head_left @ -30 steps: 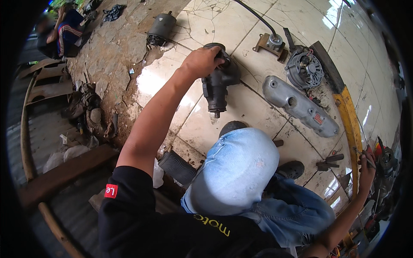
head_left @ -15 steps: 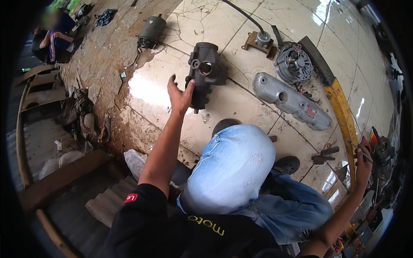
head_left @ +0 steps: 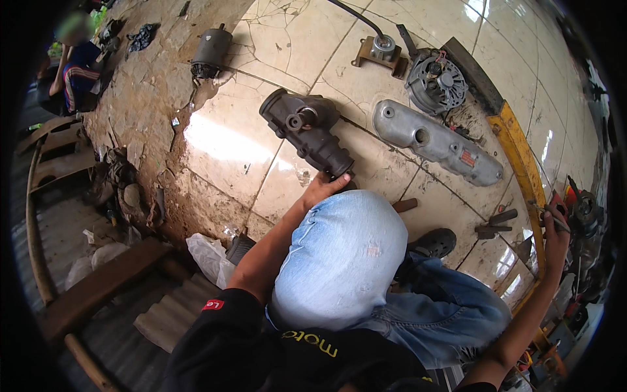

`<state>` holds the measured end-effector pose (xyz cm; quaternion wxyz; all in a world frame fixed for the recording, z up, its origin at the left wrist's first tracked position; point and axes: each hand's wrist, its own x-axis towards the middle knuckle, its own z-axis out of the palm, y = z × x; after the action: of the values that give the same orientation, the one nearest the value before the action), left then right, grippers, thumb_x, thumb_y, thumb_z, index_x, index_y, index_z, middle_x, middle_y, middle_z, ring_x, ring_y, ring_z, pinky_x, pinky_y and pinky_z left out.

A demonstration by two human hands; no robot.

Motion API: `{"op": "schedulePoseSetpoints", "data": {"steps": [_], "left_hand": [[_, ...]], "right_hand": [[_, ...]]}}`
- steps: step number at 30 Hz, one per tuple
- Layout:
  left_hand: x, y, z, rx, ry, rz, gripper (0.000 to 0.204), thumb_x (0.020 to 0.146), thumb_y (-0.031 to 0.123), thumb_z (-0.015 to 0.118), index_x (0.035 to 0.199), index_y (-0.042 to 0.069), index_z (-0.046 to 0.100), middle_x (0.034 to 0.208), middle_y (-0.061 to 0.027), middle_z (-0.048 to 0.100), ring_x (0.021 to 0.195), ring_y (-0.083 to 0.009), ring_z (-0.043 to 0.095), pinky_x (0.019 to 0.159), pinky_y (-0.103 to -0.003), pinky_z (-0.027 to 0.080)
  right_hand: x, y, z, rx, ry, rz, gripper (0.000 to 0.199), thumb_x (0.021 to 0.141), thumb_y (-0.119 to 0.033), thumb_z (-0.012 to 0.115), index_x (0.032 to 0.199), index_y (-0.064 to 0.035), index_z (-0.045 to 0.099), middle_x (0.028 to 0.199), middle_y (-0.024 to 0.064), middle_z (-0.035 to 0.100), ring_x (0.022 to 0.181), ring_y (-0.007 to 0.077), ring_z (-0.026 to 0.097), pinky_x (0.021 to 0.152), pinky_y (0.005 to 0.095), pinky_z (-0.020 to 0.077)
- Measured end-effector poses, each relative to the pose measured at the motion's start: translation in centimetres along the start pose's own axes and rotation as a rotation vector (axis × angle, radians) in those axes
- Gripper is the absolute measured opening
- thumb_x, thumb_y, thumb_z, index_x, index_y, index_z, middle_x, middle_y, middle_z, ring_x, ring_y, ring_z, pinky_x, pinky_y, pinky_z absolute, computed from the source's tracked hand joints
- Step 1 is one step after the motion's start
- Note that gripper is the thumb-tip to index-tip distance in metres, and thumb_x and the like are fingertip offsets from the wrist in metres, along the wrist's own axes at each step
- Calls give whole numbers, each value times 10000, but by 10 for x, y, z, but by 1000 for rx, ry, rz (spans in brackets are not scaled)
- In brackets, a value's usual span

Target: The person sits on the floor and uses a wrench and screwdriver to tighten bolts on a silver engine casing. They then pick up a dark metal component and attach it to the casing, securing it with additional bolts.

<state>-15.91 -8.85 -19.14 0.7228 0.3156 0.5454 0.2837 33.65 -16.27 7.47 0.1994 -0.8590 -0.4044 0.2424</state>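
Observation:
A dark cast-metal housing [head_left: 313, 127] with a round open port lies slanted on the tiles in front of me. My left hand [head_left: 324, 185] grips its near end, thumb and fingertips around the rim, just beyond my knee. Out at the far right, my right hand [head_left: 555, 222] is closed around a thin, tool-like piece whose kind I cannot make out. It is beside the yellow metal bar [head_left: 519, 153] and a cluster of parts. A long silver metal cover [head_left: 436, 142] lies right of the housing.
An alternator [head_left: 436, 83] and a bracketed part with a black hose [head_left: 382, 53] lie farther off. A grey cylindrical motor [head_left: 211, 53] sits at the tile edge. Short metal pieces [head_left: 496, 225] lie near my shoe [head_left: 435, 242]. Another person [head_left: 75, 75] sits at far left.
The housing has turned from nearly upright in the picture to a slant, its near end swung rightward. My left hand moved from its left side to that end. The right hand stays about in place.

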Motion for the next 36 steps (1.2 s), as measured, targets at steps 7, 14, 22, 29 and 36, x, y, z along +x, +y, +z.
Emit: {"op": "schedulePoseSetpoints", "data": {"steps": [7,14,22,29,36], "left_hand": [[-18,32,-23,494,-401,94,536,836,277,657,1242,-60,562,1205,-158,640,1111,-260,604,1012,-381,429],[-40,8,-107,224,413,-202,410,895,310,554,1171,6,557,989,-116,652,843,-178,611,704,-323,479],[-1,44,-108,196,561,-39,390,881,260,557,1059,-70,662,924,-128,682,805,-189,620,781,-301,487],[-7,48,-111,228,420,57,315,886,192,663,1043,-81,676,935,-140,705,853,-172,636,793,-281,483],[4,57,-102,537,299,61,323,889,221,670,1071,-45,683,992,-167,672,939,-210,618,824,-319,477]], "right_hand": [[21,-9,47,-153,-65,-346,212,964,-201,567,1045,-12,618,873,71,636,834,159,592,771,304,462],[0,-141,224,-3,-471,-424,298,881,-271,621,1057,-30,630,803,164,650,705,241,628,670,345,478],[-29,-245,350,-188,-614,-715,557,769,-432,728,1161,-87,537,823,209,668,832,394,657,732,466,509],[-45,-237,374,-205,-546,-693,397,766,-289,714,1006,-44,514,832,200,662,822,410,643,727,490,505],[-70,-197,357,-171,-435,-643,418,725,-217,759,1008,-51,502,840,184,670,777,387,657,675,468,527]]}}
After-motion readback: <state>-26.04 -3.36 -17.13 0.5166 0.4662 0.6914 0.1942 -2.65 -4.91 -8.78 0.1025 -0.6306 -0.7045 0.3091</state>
